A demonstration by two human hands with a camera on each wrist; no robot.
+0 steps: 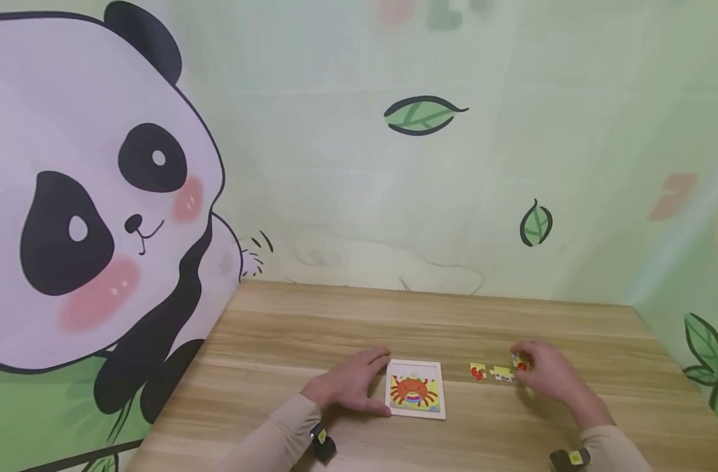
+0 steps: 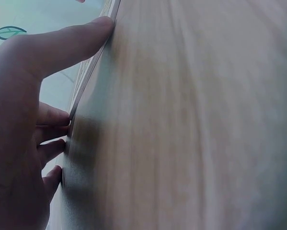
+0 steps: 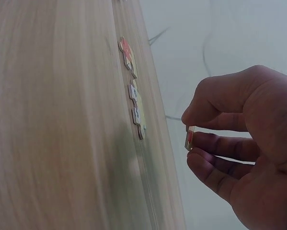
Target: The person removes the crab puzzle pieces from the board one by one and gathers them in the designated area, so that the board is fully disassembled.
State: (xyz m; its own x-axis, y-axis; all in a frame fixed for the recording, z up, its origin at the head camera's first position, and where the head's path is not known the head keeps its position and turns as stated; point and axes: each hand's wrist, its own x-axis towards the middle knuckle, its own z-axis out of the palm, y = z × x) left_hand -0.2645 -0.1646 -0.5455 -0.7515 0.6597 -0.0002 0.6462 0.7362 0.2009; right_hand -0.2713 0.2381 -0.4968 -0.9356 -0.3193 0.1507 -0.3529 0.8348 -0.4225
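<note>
A white-rimmed puzzle tray lies flat on the wooden table, with a red crab picture filling its lower part; the strip above it is bare. Against the tray's left edge rests my left hand, thumb near the lower corner and fingers near the upper one, straight rather than curled. My right hand pinches a small puzzle piece between thumb and fingertips, raised off the table in the right wrist view. Between tray and right hand lie a red-and-yellow puzzle piece and a yellow-and-white one.
The wooden table ends at a pale green backdrop along its far side. A big panda and leaves are printed on the backdrop. Each wrist wears a small dark strapped device.
</note>
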